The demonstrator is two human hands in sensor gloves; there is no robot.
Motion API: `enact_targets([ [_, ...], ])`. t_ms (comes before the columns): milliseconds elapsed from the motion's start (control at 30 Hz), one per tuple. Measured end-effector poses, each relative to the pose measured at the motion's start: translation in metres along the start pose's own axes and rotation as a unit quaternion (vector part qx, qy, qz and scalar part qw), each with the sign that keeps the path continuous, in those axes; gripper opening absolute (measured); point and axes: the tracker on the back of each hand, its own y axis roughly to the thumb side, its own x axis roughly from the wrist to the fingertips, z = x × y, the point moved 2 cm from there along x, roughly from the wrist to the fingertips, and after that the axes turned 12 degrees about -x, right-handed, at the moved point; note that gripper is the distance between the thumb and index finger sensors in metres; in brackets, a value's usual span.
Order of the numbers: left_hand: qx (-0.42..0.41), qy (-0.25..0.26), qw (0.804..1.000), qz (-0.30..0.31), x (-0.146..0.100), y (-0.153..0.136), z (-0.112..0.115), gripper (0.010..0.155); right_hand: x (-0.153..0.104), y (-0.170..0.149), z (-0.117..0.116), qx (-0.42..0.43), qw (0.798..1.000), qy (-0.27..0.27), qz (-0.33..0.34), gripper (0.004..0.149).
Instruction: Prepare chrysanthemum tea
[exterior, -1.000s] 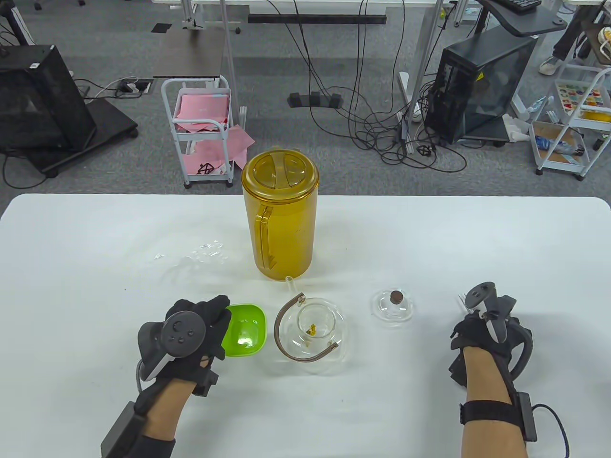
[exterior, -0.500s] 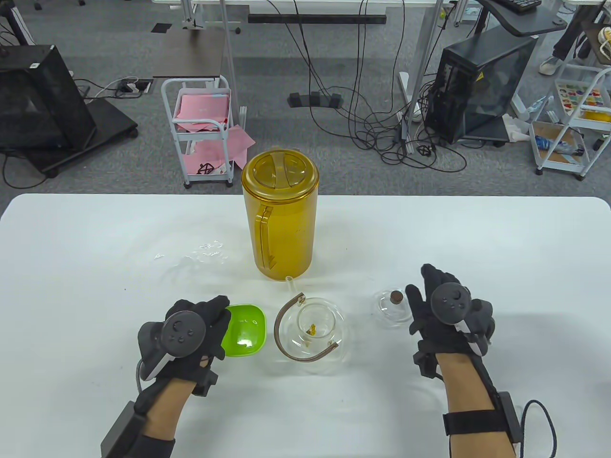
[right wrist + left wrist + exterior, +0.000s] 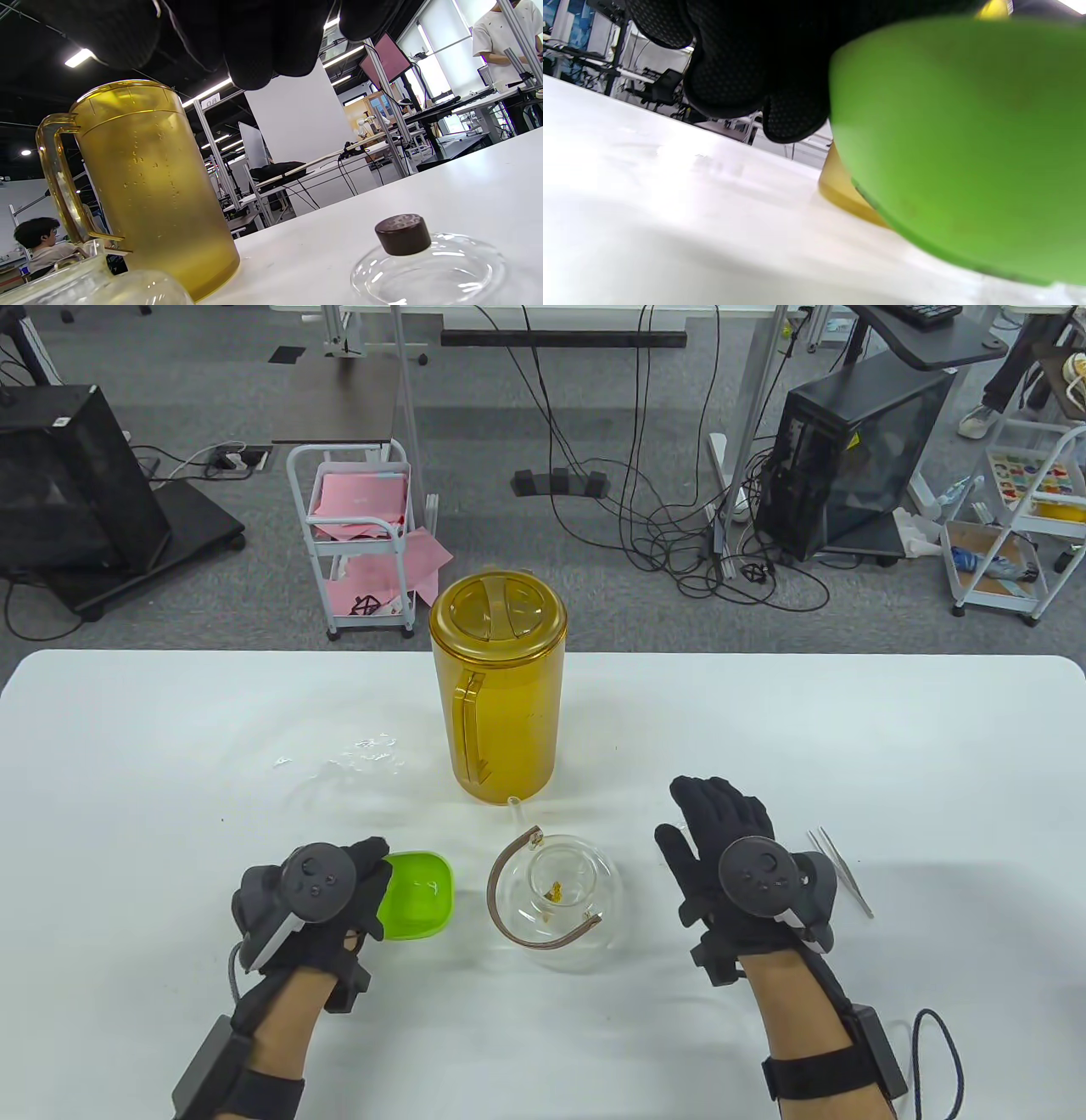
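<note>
Right hand over the teapot lid, left hand holding the green bowl

The glass teapot [image 3: 556, 895] stands open at the near middle of the table [image 3: 170, 746], a few yellow flowers in its bottom, its brown handle swung to the near left. Just right of it, the glass lid [image 3: 428, 264] with its dark knob lies flat under the right hand [image 3: 730, 857], whose fingers hang straight and hold nothing. To the left, the left hand [image 3: 327, 891] grips the rim of the green bowl [image 3: 416, 895], tilted off the table. The amber pitcher [image 3: 498, 687] stands just beyond the teapot; tweezers [image 3: 840, 861] lie at the right. The likely step is taking the lid: pinch the knob, lift straight, keep the glass level.
</note>
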Motion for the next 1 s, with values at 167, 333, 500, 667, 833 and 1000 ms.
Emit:
enact_targets([
  [167, 0.027, -0.084, 0.994, -0.058, 0.007, -0.018, 0.014, 0.041, 0.0, -0.002, -0.002, 0.0, 1.0, 0.004, -0.004, 0.064],
  [333, 0.021, -0.133, 0.988, -0.079, 0.01, -0.025, 0.022, 0.041, 0.0, -0.005, -0.003, 0.002, 1.0, 0.007, -0.012, 0.064],
  [500, 0.005, -0.184, 0.979, -0.086, 0.008, -0.026, 0.027, 0.058, 0.0, -0.009, -0.002, 0.005, 1.0, 0.006, -0.019, 0.064],
  [667, -0.052, -0.111, 0.991, -0.058, 0.005, -0.016, 0.002, 0.069, 0.001, -0.009, 0.0, 0.012, 1.0, 0.001, -0.019, 0.064],
  [833, -0.181, -0.012, 0.983, 0.041, 0.001, 0.018, -0.032, 0.073, 0.002, -0.015, 0.002, 0.022, 0.999, 0.0, -0.027, 0.063],
  [1000, -0.258, 0.021, 0.963, 0.076, 0.018, 0.059, -0.054, 0.078, 0.002, -0.016, 0.001, 0.027, 0.999, -0.003, -0.028, 0.063],
])
